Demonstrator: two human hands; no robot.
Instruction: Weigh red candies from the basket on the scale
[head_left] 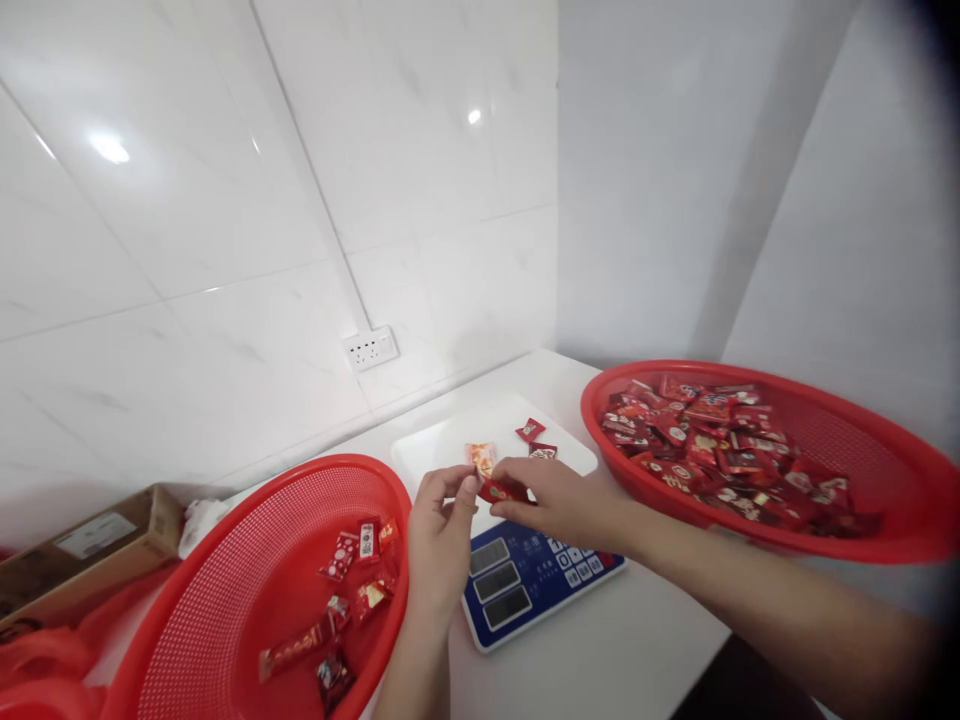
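Over a white and blue digital scale (544, 590), both my hands are close together at a small red candy packet (496, 490). My left hand (444, 525) pinches at the packet's left end with thumb and fingers. From the right, my right hand (551, 492) has its fingers closed on the same packet and covers part of it. A yellow-orange candy packet (481, 456) shows just beyond my fingertips. Farther back on the white pan (435, 440) lie a small red candy (530, 430) and another red packet (543, 452).
To the left, a red plastic basket (202, 540) holds several wrapped candies (367, 540). A second red basket (885, 440) on the right is heaped with red candies (705, 440). A cardboard box (97, 540) stands far left. A socket panel (371, 348) is on the tiled wall.
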